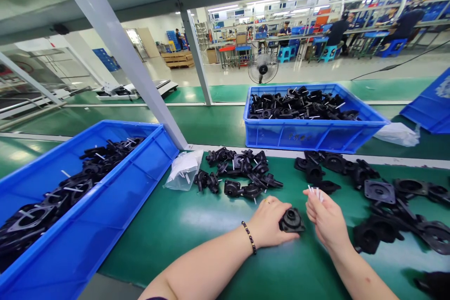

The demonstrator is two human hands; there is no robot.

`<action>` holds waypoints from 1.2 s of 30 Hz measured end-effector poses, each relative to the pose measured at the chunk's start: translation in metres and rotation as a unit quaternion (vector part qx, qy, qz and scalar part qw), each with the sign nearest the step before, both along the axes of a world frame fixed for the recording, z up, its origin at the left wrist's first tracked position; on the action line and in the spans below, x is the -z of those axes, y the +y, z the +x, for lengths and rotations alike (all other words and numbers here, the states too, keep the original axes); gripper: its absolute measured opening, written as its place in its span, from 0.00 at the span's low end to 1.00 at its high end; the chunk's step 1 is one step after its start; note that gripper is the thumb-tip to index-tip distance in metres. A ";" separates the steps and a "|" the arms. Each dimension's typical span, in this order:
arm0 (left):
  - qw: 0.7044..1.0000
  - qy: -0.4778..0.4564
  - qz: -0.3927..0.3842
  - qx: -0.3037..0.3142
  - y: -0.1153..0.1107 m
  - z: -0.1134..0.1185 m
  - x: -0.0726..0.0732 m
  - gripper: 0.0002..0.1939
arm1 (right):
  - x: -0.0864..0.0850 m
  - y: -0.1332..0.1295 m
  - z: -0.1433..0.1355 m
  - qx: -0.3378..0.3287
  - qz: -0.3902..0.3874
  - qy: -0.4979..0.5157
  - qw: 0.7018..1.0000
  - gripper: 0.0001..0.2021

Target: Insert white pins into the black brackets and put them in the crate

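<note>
Left hand (270,222) wrapped round black part (291,221), on or just above middle of worktop (151,243), maybe to keep it steady. Right hand (327,218) just beside, pinching white sticks (314,192), tips up, likely so they stay handy. Big black pile (379,191) crowds right edge. Room to slide between left arm and blue bin (130,197) at left edge. Small black pile (251,191), clear bag (179,173) near far edge. Blue box (316,135) past far edge.

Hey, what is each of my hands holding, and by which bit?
Your left hand holds a black plastic part by its left side; your right hand clutches white pins, tips sticking out, gripped ends hidden.
</note>
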State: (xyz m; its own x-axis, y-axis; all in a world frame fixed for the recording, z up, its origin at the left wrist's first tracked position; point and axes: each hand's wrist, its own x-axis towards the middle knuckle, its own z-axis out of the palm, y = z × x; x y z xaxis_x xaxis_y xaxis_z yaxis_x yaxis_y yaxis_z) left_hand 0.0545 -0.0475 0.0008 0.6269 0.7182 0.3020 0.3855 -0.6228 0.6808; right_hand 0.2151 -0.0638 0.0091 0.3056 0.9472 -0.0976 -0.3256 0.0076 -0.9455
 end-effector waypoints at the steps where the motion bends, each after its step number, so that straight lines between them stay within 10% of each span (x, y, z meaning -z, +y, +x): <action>1: 1.000 0.013 -0.002 -0.001 0.000 0.002 0.002 0.20 | 0.000 0.000 0.000 0.000 -0.002 0.000 1.000 0.14; 8: 0.996 -0.038 -0.039 -0.067 0.005 0.003 0.000 0.13 | 0.000 0.007 0.012 0.117 0.053 -0.102 0.986 0.14; 12: 0.989 -0.115 -0.021 -0.092 0.001 -0.003 -0.004 0.11 | -0.008 0.011 0.034 0.220 0.054 -0.370 0.901 0.19; 18: 0.965 -0.077 -0.116 0.223 -0.017 -0.006 -0.006 0.19 | 0.008 0.021 0.060 0.177 -0.053 -0.597 0.780 0.18; 23: 0.898 -0.067 -0.320 0.295 -0.019 -0.001 -0.004 0.28 | 0.027 0.029 0.066 0.090 -0.063 -0.583 0.805 0.16; 29: 0.935 -0.191 -0.297 0.032 -0.004 0.005 0.017 0.26 | 0.018 0.024 0.058 0.069 -0.072 -0.548 0.830 0.18; 36: 0.842 -0.320 -0.433 -0.045 0.005 0.011 0.020 0.29 | 0.004 0.012 0.032 0.023 0.035 -0.407 0.913 0.18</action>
